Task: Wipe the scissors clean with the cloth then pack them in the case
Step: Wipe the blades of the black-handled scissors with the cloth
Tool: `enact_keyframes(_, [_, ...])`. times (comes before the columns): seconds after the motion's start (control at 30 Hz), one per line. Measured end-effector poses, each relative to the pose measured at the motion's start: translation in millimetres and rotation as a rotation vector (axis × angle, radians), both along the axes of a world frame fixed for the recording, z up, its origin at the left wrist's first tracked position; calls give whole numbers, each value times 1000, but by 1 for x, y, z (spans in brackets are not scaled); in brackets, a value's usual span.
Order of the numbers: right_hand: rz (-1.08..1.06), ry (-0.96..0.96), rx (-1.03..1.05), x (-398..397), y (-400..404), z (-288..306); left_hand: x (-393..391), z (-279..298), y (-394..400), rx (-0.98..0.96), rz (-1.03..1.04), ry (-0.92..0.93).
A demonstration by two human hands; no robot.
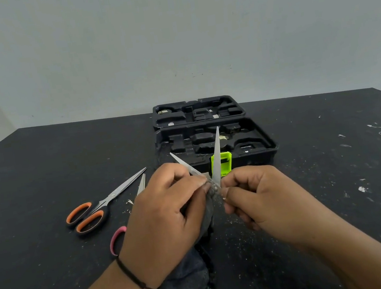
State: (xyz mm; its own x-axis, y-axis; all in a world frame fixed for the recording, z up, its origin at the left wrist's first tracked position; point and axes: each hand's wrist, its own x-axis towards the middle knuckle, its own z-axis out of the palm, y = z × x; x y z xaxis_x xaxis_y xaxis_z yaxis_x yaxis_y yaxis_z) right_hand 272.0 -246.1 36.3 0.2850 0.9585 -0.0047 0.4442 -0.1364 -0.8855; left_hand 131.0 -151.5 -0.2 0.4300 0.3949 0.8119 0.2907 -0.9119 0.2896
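Grey cloth (208, 217) pinched in left hand (166, 210) grip at blade pivot; right hand (262, 198) grip holds open scissors (217, 162) upright.

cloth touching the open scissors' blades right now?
Touching. The head view shows the left hand pressing the grey cloth against the open scissors where the two blades meet; no gap shows there.

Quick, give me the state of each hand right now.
Left hand: pinches the grey cloth against the open scissors.
Right hand: curled, apparently holding the scissors' hidden handle end.
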Motion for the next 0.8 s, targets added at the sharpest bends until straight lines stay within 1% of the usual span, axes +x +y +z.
enact_keyframes(0.13, [17, -4, -4, 0, 0, 0, 0, 3, 3, -76, 32, -49])
enact_keyframes(0.27, [9, -4, -5, 0, 1, -1, -1, 2, 2, -68, -54, -12])
enact_keyframes(0.4, [12, 3, -2, 0, 2, -2, 0, 2, 3, -84, 40, -70])
enact_keyframes(0.53, [7, -16, 4, -1, 2, -2, 1, 1, 1, -68, -23, -50])
enact_keyframes(0.7, [6, -37, 18, -2, 1, -2, 2, 3, 4, -98, 65, -112])
enact_keyframes(0.8, [-9, -43, 28, -3, 1, -3, 3, 1, 0, -91, 1, -107])
